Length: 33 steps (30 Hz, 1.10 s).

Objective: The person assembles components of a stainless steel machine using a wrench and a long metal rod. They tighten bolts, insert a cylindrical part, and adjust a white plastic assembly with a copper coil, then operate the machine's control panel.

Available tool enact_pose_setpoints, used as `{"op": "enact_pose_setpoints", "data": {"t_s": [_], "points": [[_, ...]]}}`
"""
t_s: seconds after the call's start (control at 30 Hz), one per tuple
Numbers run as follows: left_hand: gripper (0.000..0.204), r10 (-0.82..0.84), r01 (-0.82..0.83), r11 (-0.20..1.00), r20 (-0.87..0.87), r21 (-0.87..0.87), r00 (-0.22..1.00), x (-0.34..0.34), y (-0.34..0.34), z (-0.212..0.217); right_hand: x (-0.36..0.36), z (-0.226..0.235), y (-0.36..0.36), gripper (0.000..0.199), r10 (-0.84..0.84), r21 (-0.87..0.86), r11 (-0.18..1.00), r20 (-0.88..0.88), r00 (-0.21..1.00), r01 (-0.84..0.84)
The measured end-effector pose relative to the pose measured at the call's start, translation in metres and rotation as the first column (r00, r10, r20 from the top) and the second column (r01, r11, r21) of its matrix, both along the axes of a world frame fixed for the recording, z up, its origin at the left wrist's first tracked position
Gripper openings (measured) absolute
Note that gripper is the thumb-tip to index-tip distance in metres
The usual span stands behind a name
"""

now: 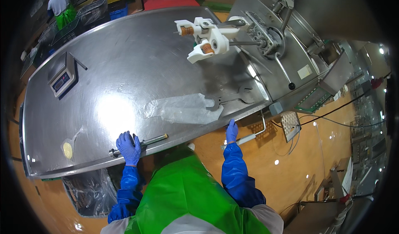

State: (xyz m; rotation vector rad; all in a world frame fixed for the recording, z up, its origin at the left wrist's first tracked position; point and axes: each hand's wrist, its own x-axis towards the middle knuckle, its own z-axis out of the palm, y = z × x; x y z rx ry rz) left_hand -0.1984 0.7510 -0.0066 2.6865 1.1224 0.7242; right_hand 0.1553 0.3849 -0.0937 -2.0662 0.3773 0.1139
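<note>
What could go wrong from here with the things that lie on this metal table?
The metal rod lies close to the front edge of the metal table, with the left grip over it; if let go carelessly, it might roll and fall.

One end of the flat wrench sits on or against the plastic sheet, I cannot tell which; pulling the sheet might drag the wrench along.

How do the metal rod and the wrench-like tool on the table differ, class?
The metal rod is straight and slim; the wrench-like tool is flat with broader, curved ends. The left hand covers part of the metal rod, while no hand is at the wrench-like tool. The metal rod lies farther left than the wrench-like tool. Both look metallic and lie on the steel table.
</note>
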Motion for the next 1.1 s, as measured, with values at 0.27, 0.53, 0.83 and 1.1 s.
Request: {"op": "enact_pose_setpoints", "data": {"t_s": [0.27, 0.53, 0.83, 1.1], "points": [[0.049, -0.118, 0.112, 0.99, -0.068, -0.088, 0.991, 0.025, -0.025, 0.002, -0.005, 0.04, 0.011, 0.057, 0.034, -0.208, 0.978, 0.025, 0.999, -0.028], [0.044, -0.089, 0.086, 0.995, -0.058, -0.046, 0.994, 0.026, -0.024, 0.001, -0.004, 0.041, 0.013, 0.058, 0.066, -0.161, 0.985, -0.025, 0.998, -0.069], [0.04, -0.107, 0.104, 0.992, -0.038, -0.076, 0.994, 0.028, -0.025, 0.005, 0.007, 0.002, 0.002, 0.057, 0.005, -0.142, 0.99, 0.017, 1.0, -0.002], [0.043, -0.1, 0.095, 0.99, -0.039, -0.108, 0.994, 0.026, -0.023, 0.004, -0.004, 0.03, 0.014, 0.063, 0.034, -0.149, 0.988, -0.032, 0.999, -0.038]]}}
